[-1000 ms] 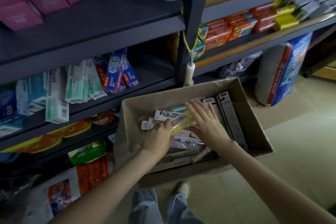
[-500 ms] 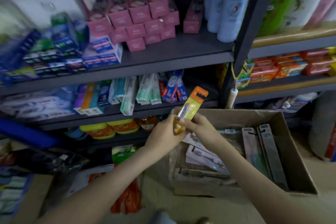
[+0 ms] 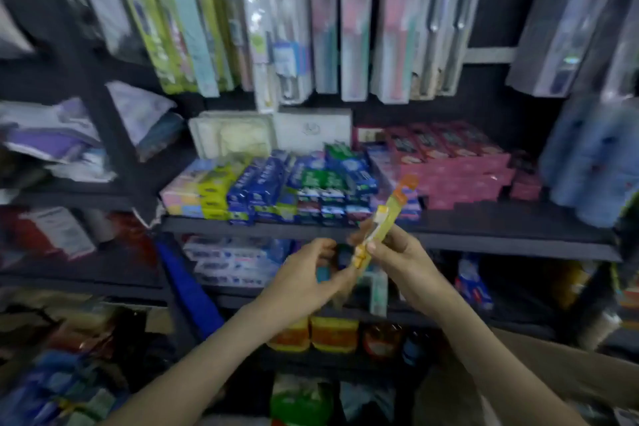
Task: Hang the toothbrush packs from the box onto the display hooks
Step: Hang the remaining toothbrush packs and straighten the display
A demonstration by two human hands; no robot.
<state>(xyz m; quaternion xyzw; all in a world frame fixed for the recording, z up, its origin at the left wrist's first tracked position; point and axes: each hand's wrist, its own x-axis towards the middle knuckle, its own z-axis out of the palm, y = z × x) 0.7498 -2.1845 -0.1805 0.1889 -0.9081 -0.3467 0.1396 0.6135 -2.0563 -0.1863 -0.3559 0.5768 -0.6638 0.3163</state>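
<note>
Yellow toothbrush pack [image 3: 382,223], judged light, thin and bendable, held tilted before the shelves [image 3: 501,239]: right hand [image 3: 403,261] pinches its middle, left hand [image 3: 306,278] its lower end, leaving the orange hanger tab [image 3: 405,187] free, well below the hanging packs [image 3: 354,28].

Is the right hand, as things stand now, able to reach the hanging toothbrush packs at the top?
Probably yes. The right hand holds the yellow pack in front of the shelves, and nothing stands between it and the hanging packs above.
</note>
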